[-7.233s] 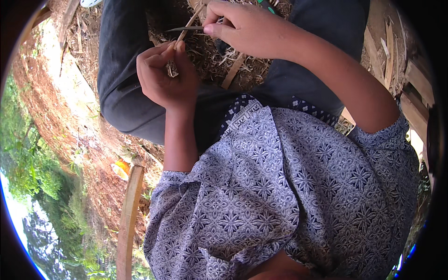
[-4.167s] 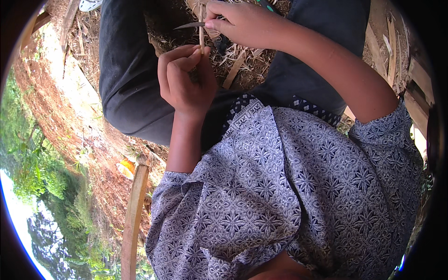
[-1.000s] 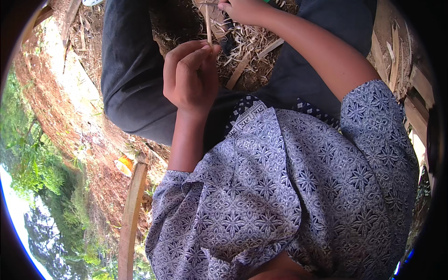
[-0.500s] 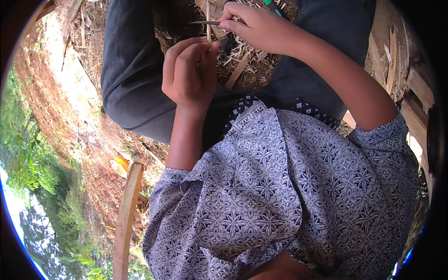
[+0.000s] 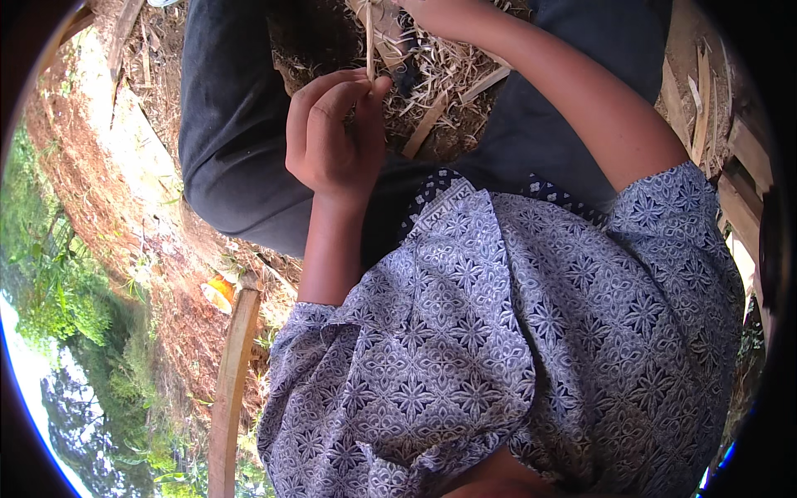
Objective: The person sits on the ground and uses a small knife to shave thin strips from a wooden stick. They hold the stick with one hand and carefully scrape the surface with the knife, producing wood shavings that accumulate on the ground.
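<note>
My left hand (image 5: pixel 336 129) is closed, pinching the lower end of a thin pale wooden stick (image 5: pixel 369 46) between thumb and fingers. The stick points away from me and its far end reaches the upper edge of the view. To its right, my right hand (image 5: pixel 444 15) is partly cut off by that edge. Half a second ago this hand gripped a small knife; now the blade is out of sight, and the hand keeps a similar closed shape. Below the hands, curled wood shavings (image 5: pixel 452 83) cover the ground between my legs.
My dark-trousered legs (image 5: pixel 232 124) bend on both sides of the shavings. A flat wood offcut (image 5: pixel 425 124) lies among them. Wooden boards (image 5: pixel 747 153) are at the right, a wooden post (image 5: pixel 231 390) at the lower left. An orange and white object (image 5: pixel 217 293) lies near its top.
My right hand has moved up and away from me, taking the knife out of view. My left hand and the stick have hardly moved. The green object at the top is hidden now.
</note>
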`<state>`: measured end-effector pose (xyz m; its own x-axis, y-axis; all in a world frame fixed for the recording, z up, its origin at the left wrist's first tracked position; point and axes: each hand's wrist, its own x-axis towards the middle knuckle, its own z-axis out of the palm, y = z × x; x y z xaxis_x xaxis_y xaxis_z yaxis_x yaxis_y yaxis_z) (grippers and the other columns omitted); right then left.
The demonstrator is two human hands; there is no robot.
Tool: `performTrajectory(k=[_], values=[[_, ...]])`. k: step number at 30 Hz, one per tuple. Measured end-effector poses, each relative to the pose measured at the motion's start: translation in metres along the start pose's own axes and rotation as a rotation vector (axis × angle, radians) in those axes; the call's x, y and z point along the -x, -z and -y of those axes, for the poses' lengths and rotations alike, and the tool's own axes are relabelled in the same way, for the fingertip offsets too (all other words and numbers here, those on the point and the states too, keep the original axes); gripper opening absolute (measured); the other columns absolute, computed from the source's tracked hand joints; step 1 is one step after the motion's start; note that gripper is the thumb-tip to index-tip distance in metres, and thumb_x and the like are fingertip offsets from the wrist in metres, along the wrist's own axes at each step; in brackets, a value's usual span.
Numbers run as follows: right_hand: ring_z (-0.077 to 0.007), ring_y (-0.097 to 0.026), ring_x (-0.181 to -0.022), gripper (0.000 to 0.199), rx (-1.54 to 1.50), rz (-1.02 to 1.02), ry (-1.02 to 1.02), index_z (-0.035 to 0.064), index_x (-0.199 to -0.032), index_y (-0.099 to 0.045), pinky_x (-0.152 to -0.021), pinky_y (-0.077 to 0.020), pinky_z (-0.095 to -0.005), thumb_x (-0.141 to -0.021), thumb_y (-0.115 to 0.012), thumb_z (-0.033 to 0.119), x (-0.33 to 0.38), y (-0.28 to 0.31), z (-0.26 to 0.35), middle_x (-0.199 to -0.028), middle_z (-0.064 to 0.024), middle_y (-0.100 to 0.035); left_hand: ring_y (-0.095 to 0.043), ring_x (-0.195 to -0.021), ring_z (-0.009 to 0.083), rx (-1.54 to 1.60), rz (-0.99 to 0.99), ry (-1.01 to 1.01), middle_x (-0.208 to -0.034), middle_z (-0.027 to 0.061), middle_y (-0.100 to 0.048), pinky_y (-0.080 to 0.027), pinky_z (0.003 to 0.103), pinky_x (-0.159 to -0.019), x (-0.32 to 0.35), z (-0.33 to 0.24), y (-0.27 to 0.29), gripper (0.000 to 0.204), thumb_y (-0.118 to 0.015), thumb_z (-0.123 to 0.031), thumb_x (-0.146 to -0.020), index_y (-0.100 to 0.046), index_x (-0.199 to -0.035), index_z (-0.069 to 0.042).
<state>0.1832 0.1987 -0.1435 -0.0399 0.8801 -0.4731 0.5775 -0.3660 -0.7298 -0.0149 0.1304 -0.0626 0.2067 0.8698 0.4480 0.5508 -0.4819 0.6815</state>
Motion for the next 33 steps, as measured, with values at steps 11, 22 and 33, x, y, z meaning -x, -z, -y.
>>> performTrajectory(k=[11,22,33], values=[[-0.0435,-0.069,-0.091,0.021,0.058,0.104,0.13,0.0039,-0.11,-0.06,-0.08,-0.0526,-0.0496,-0.101,-0.054,0.022,0.024,-0.008,-0.009,-0.095,-0.0245,-0.07,-0.073,-0.08,0.0201,-0.032,-0.007,0.013,-0.089,0.0079,-0.075,-0.059,0.03,-0.069,-0.001,-0.008,-0.003,0.025,-0.086,0.001,-0.08,-0.066,-0.093,-0.006],[-0.0382,-0.069,-0.087,0.02,-0.109,0.224,0.131,0.0026,-0.107,-0.059,-0.075,-0.0517,-0.0468,-0.102,-0.056,0.022,0.046,0.028,0.045,-0.09,-0.0224,-0.068,-0.073,-0.084,0.0181,-0.017,-0.033,0.082,-0.095,0.011,-0.071,-0.063,0.027,-0.07,0.006,0.002,0.006,0.019,-0.081,0.004,-0.085,-0.065,-0.094,0.0],[-0.0448,-0.069,-0.08,0.023,-0.015,0.314,0.241,0.0013,-0.108,-0.056,-0.072,-0.0521,-0.0515,-0.104,-0.055,0.023,0.068,0.036,0.068,-0.083,-0.0256,-0.067,-0.072,-0.083,0.0166,-0.073,-0.018,0.038,-0.095,0.0104,-0.071,-0.062,0.027,-0.068,0.004,0.004,0.006,0.018,-0.081,0.002,-0.086,-0.066,-0.095,0.0]])
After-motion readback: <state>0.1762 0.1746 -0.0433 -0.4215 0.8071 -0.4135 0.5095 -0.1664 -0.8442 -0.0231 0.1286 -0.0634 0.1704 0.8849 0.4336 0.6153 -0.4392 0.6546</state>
